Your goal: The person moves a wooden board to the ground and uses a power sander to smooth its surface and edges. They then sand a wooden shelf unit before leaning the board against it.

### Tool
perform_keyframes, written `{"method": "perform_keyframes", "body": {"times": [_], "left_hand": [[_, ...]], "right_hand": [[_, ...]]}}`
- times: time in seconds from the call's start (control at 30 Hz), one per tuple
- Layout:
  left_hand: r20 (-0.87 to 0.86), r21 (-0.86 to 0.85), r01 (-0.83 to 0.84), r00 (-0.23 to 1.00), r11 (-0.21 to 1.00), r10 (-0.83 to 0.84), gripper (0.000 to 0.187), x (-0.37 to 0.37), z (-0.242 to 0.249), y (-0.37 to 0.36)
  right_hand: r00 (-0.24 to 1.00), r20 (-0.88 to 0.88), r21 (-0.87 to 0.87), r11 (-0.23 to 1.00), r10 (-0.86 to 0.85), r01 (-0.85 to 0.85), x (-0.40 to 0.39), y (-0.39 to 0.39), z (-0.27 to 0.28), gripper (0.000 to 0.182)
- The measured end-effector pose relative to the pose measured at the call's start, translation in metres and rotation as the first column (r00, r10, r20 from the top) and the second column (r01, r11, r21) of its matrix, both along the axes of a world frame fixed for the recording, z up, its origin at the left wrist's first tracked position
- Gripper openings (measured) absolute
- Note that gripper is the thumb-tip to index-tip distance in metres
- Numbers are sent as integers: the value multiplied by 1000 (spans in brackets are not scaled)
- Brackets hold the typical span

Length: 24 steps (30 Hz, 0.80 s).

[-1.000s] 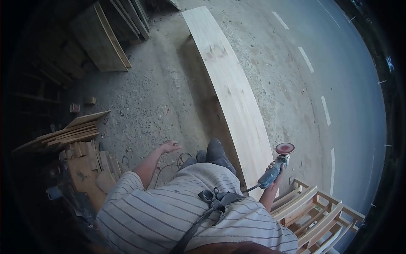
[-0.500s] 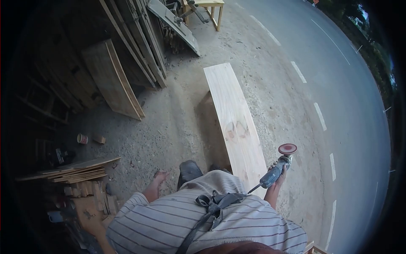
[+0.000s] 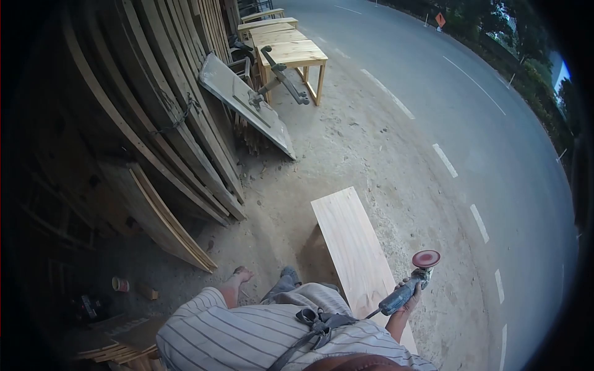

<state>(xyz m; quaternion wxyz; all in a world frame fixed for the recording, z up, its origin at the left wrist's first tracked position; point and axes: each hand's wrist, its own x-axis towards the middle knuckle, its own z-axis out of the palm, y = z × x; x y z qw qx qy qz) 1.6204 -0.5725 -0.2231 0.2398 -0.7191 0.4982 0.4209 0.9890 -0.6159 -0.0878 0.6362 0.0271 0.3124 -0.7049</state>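
My right hand [image 3: 408,302] grips the blue-grey body of an angle grinder [image 3: 399,295], its reddish sanding disc [image 3: 426,259] facing up and away from the wood. A cord runs from the grinder's rear toward my waist. Just left of the tool lies a long pale wooden board [image 3: 356,238], raised off the ground, its near end partly hidden by my body and arm. My left hand [image 3: 243,274] hangs at my side over the ground, apart from the board, with nothing seen in it and its fingers loosely extended.
Tall planks [image 3: 179,105] lean along the left, with curved panels [image 3: 158,213] below them. Ahead are a tilted grey tabletop [image 3: 247,105] and wooden tables [image 3: 291,52]. A small tub [image 3: 120,284] and a wood block [image 3: 147,291] sit on the ground. A paved road [image 3: 470,123] runs on the right.
My view has tilted upward, so the board and hands appear lower and more tables show ahead. The grinder stays in my right hand, held off the board.
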Motion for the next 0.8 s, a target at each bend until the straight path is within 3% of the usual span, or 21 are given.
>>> {"method": "perform_keyframes", "body": {"times": [0.03, 0.07, 0.17, 0.2, 0.3, 0.33, 0.4, 0.5, 0.57, 0.6, 0.63, 0.67, 0.7, 0.73, 0.8], "left_hand": [[-32, -255, -9, 999, 967, 1, 51, 21, -19, -64], [-77, -267, -176, 984, 948, 161, 50, 15, 20, -135], [-113, -495, -71, 993, 866, 17, 53, 3, 53, -338], [-187, -569, -113, 982, 814, 6, 51, -11, 65, -396], [-318, -683, -79, 927, 726, -198, 55, -57, 115, -517], [-324, -677, -59, 919, 734, -225, 55, -63, 122, -545], [-485, -657, -38, 786, 753, -383, 57, -82, 123, -582], [-494, -503, 211, 726, 838, -479, 59, -60, 87, -616], [-512, -301, 230, 780, 926, -360, 60, -23, 36, -630], [-483, -249, 165, 833, 954, -270, 60, -3, 26, -628], [-476, -59, 66, 875, 996, -86, 58, 18, 7, -631], [-393, 79, 78, 919, 994, -41, 61, 25, 29, -629], [-491, -67, 251, 835, 966, -251, 64, 63, -35, -647], [-451, -39, 403, 809, 914, -376, 63, 65, -44, -672], [-414, 96, 586, 759, 805, -503, 63, 45, -41, -712]], "right_hand": [[1000, -2, 7, 1000, -23, 23, 8, -4, -4, 47], [999, 0, 17, 999, -45, 45, 20, -13, -5, 46], [957, -115, 83, 958, -266, 276, 79, -39, 31, 42], [953, -112, 91, 952, -283, 293, 91, -51, 27, 42], [915, -204, 67, 928, -347, 367, 108, -78, 19, 40], [909, -210, 20, 928, -359, 371, 113, -89, 11, 39], [871, -225, -7, 894, -437, 447, 137, -118, 8, 38], [839, -143, 97, 837, -524, 539, 168, -180, -15, 38], [826, -169, 177, 808, -538, 562, 195, -214, 9, 38], [831, -117, 134, 820, -544, 556, 202, -220, 0, 38], [782, -197, 217, 751, -592, 623, 218, -233, 15, 40], [771, -130, 185, 749, -623, 636, 233, -241, -1, 41], [709, -234, 241, 667, -665, 705, 250, -251, 7, 43], [704, -201, 193, 678, -681, 710, 265, -256, 10, 42], [566, -304, 222, 521, -766, 824, 299, -271, 25, 39]]}}
